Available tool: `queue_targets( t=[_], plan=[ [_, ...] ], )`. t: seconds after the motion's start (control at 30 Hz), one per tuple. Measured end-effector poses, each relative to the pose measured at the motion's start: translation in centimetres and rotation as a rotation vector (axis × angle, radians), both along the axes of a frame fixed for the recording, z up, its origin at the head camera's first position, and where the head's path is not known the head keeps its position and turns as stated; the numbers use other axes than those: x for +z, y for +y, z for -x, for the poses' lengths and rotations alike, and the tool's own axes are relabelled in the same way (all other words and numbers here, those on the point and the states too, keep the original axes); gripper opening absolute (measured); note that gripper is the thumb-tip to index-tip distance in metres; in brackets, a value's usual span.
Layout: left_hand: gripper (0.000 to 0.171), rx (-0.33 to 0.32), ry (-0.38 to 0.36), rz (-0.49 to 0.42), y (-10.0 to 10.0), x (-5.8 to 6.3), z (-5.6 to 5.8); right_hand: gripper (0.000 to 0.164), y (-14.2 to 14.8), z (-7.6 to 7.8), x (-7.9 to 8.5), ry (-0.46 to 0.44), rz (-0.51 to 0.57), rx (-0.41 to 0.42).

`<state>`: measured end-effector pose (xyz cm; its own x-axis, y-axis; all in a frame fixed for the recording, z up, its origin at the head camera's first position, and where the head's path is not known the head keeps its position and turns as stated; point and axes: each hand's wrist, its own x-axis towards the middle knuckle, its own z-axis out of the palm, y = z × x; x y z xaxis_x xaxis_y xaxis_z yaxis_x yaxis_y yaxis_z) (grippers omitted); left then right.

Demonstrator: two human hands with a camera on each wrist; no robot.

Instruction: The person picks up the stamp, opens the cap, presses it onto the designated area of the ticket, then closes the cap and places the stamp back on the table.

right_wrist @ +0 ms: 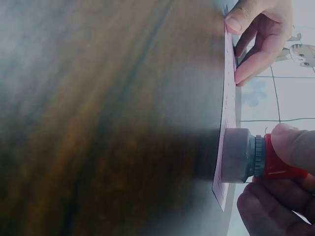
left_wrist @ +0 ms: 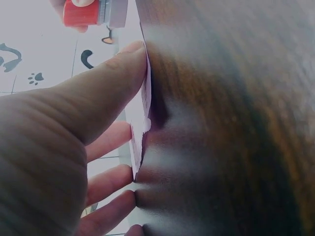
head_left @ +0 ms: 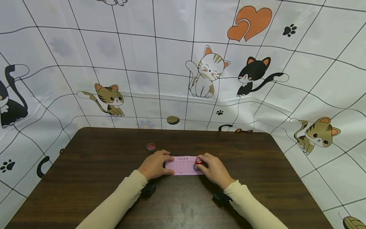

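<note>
A pink printed slip of paper (head_left: 181, 167) with a ruled grid lies on the dark wooden table. My left hand (head_left: 155, 166) presses its left end, the thumb at the near edge and the fingers spread toward the far edge. Over the slip's right end, my right hand (head_left: 216, 170) pinches a round stamp by its red handle (head_left: 199, 160). In the right wrist view, the stamp's grey base (right_wrist: 237, 155) stands upright against the paper. The left wrist view shows the slip's torn-looking left edge (left_wrist: 139, 157) beside my fingertips.
A small round cap-like piece with a reddish inside (head_left: 151, 147) sits beyond my left hand. The brown table (head_left: 234, 149) ends at a white curtain (head_left: 171, 82) printed with cats and grid lines. Black devices (head_left: 148, 190) hang under both wrists.
</note>
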<state>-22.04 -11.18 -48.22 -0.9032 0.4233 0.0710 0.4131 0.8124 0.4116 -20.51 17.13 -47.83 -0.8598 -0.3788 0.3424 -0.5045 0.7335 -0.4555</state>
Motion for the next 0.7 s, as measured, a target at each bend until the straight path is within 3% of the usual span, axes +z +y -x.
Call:
queue_targets(
  t=[0.7],
  plan=[
    [0.057,-0.002,-0.004,-0.008,-0.01,-0.05,0.07,0.029,-0.06,-0.06,-0.04,-0.004,0.001,-0.003]
  ],
)
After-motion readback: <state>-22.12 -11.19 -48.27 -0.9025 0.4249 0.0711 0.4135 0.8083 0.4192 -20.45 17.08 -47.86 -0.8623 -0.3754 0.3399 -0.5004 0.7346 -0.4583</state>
